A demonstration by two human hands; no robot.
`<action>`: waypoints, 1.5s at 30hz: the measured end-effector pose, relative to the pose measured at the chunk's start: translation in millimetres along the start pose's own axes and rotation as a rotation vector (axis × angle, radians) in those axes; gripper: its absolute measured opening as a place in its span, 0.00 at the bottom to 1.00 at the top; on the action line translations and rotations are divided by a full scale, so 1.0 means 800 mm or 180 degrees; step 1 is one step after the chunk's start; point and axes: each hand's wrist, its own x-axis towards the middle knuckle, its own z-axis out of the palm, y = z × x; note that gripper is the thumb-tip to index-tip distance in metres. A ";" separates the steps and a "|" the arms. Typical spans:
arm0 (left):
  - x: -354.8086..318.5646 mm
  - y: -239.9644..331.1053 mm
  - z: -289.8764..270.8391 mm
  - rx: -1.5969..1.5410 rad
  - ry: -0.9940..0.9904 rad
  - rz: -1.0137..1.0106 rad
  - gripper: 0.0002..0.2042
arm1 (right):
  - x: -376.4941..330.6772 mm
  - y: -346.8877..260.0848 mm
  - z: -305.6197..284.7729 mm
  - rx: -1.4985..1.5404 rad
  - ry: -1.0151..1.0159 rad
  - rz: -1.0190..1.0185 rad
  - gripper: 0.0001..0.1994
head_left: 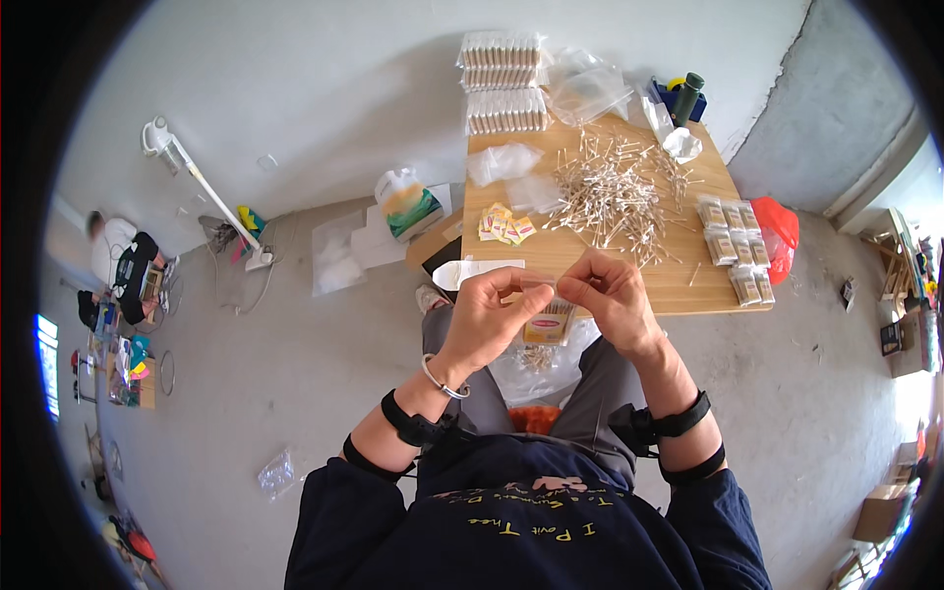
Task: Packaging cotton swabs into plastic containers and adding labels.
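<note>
Over my lap, just off the table's near edge, a small clear plastic bag of cotton swabs (548, 327) hangs from both hands. A yellow and red label card shows in it. My left hand (500, 313) pinches one side of its top edge between thumb and fingers. The other side is pinched by my right hand (618, 300). Whether the bag's mouth is sealed cannot be made out. Beyond my hands, a large loose pile of cotton swabs (612, 192) spreads over the wooden table (590, 272). Yellow label cards (504, 225) lie left of the pile.
Filled packs (734, 236) are grouped at the table's right edge beside a red bag (780, 236). More packs (503, 84) stack at the far left, near clear plastic bags (503, 163). A dark green bottle (689, 99) stands at the far right corner. Beneath my hands is a plastic bag (506, 379).
</note>
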 end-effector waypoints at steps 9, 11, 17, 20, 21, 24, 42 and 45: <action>0.009 -0.009 -0.002 -0.0932 0.0261 -0.0669 0.08 | 0.005 -0.004 -0.006 0.0334 -0.0097 0.0266 0.04; 0.014 -0.010 -0.007 -0.1159 0.0227 -0.0837 0.08 | 0.009 -0.002 -0.011 0.0459 -0.0107 0.0278 0.05; 0.004 -0.020 -0.004 0.0398 -0.0038 0.0680 0.32 | 0.023 0.016 -0.031 0.1746 -0.0062 0.1027 0.06; -0.001 -0.006 -0.007 0.2084 -0.0326 0.2018 0.38 | 0.020 0.007 -0.013 0.1800 -0.0013 0.1247 0.06; 0.002 0.000 -0.004 0.2083 -0.0417 0.2321 0.37 | 0.020 0.009 -0.011 0.1771 -0.0037 0.1224 0.06; 0.007 0.001 -0.008 0.1956 -0.0742 0.2314 0.27 | 0.017 0.014 -0.013 0.1458 -0.0389 0.1179 0.08; -0.006 0.007 0.008 0.0970 0.0051 0.1376 0.16 | -0.028 -0.021 -0.002 -0.0091 -0.0087 -0.1423 0.16; -0.007 0.009 0.005 0.1053 -0.0028 0.1420 0.14 | -0.028 -0.026 -0.002 0.0094 -0.0112 -0.1333 0.16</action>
